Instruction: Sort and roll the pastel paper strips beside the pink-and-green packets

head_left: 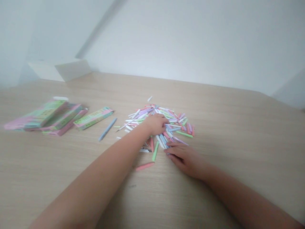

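Forearms (102,168): lying across the desk (238,127).
Left hand (156,124): resting on pen parts (173,129); grip, cannot tell.
Right hand (188,160): lying open, touching their near edge.
Pen parts: lying heaped mid-desk, seeming light, stiff, suiting mid-barrel pinching.

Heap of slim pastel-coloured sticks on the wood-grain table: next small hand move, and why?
Probably slide the bare right hand left to the slim light-green stick: it lies at the near edge of the heap, close to those fingertips, while the bare left hand is over the heap's middle.
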A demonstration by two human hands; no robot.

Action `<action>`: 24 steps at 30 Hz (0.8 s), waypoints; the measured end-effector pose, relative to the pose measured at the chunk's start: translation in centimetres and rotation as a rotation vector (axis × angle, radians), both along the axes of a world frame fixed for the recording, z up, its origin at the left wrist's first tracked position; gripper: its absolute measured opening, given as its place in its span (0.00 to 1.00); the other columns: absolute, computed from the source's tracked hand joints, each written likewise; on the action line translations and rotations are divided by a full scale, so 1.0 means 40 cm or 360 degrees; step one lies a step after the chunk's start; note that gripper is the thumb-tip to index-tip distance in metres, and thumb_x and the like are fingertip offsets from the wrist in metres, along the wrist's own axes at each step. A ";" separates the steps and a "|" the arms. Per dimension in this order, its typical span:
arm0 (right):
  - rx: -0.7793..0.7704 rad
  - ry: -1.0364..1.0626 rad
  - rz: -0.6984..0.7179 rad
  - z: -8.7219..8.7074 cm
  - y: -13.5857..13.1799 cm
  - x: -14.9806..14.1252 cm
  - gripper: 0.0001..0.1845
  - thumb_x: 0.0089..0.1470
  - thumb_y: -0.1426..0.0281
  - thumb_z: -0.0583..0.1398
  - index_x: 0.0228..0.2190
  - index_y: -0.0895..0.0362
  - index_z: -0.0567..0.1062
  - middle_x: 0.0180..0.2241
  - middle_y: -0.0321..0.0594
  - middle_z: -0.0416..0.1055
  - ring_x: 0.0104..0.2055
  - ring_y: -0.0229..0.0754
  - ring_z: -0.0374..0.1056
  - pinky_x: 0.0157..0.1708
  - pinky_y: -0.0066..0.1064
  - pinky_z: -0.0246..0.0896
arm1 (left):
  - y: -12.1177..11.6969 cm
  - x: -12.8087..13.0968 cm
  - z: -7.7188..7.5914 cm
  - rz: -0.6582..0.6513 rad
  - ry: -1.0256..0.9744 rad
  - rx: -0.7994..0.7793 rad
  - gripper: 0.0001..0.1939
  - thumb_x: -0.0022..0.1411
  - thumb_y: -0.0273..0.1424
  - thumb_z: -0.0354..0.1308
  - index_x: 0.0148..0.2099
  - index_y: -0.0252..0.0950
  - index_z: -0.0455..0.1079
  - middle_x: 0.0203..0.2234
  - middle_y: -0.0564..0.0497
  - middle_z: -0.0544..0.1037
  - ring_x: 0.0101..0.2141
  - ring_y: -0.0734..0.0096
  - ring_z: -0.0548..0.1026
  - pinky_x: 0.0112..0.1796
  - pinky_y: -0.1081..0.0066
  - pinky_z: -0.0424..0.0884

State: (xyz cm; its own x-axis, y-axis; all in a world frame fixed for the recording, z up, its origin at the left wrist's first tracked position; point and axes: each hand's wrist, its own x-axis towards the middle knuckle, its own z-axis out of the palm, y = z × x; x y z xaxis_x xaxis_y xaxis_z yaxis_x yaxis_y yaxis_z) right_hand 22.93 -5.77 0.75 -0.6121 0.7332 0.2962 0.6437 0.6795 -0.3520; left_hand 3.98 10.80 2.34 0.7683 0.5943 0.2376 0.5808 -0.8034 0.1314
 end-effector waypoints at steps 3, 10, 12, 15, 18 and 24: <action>-0.0002 -0.0032 -0.0031 0.001 0.000 0.001 0.16 0.69 0.68 0.55 0.54 0.51 0.78 0.55 0.48 0.77 0.60 0.50 0.71 0.61 0.50 0.66 | 0.000 -0.002 0.004 0.0023 0.0037 -0.0023 0.19 0.65 0.33 0.54 0.56 0.45 0.77 0.53 0.48 0.78 0.54 0.59 0.74 0.58 0.59 0.68; -0.0042 0.0033 -0.0055 -0.016 0.005 0.007 0.17 0.69 0.69 0.56 0.55 0.48 0.76 0.55 0.44 0.78 0.62 0.49 0.70 0.62 0.51 0.65 | -0.004 -0.010 -0.005 0.0009 -0.0062 0.0001 0.21 0.66 0.28 0.52 0.57 0.41 0.76 0.54 0.44 0.76 0.56 0.58 0.74 0.59 0.59 0.69; -0.0040 0.0057 -0.0087 -0.025 0.011 0.009 0.16 0.68 0.69 0.57 0.55 0.49 0.76 0.55 0.43 0.78 0.61 0.49 0.71 0.61 0.50 0.66 | -0.003 -0.014 -0.007 -0.0028 -0.0174 0.0057 0.19 0.67 0.28 0.51 0.55 0.39 0.77 0.52 0.44 0.76 0.55 0.59 0.74 0.59 0.59 0.68; 0.0035 0.0096 -0.0105 -0.028 0.014 0.014 0.15 0.67 0.69 0.58 0.54 0.50 0.76 0.54 0.44 0.78 0.59 0.48 0.72 0.60 0.49 0.67 | -0.009 -0.024 0.006 -0.0095 -0.0313 0.0094 0.16 0.67 0.28 0.52 0.50 0.38 0.78 0.48 0.44 0.78 0.53 0.60 0.74 0.58 0.59 0.69; 0.0194 0.0121 -0.0024 -0.009 -0.008 0.010 0.16 0.67 0.72 0.58 0.53 0.51 0.75 0.53 0.45 0.78 0.59 0.48 0.72 0.60 0.48 0.67 | -0.054 -0.041 0.040 -0.0083 -0.0460 0.0086 0.17 0.68 0.26 0.50 0.52 0.36 0.77 0.48 0.43 0.78 0.54 0.60 0.74 0.59 0.58 0.68; 0.0262 0.0148 0.0107 0.041 -0.100 -0.036 0.14 0.64 0.76 0.57 0.49 0.52 0.73 0.43 0.44 0.79 0.45 0.45 0.77 0.46 0.39 0.74 | -0.330 -0.117 0.129 -0.0253 -0.0572 -0.0139 0.26 0.76 0.35 0.44 0.71 0.37 0.59 0.70 0.42 0.62 0.71 0.57 0.57 0.69 0.51 0.55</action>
